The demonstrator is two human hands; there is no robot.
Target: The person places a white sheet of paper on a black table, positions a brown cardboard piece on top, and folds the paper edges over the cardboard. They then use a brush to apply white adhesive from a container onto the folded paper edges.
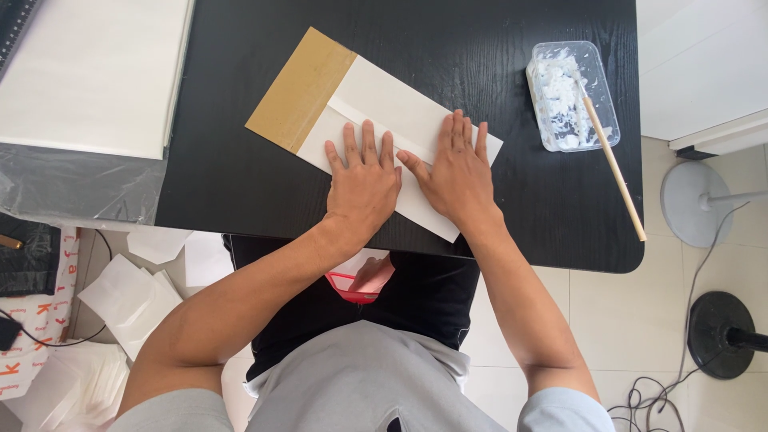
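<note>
Black wood-grain table [240, 184] carries a white folded paper sheet [400, 112] with brown strip [302, 88], a clear plastic tub [572, 96] of white paste, wooden stick [616, 164] resting in it.

Both palms lie flat on a folded white paper sheet [400, 140] that rests slantwise on the black counter [240, 176]. The left hand [364, 180] and the right hand [458, 172] sit side by side, fingers spread, thumbs nearly touching. A brown strip [302, 88] covers the sheet's far left end. To the right stands a clear plastic tub [572, 96] of white paste, with a wooden stick [614, 164] leaning out over its rim.
</note>
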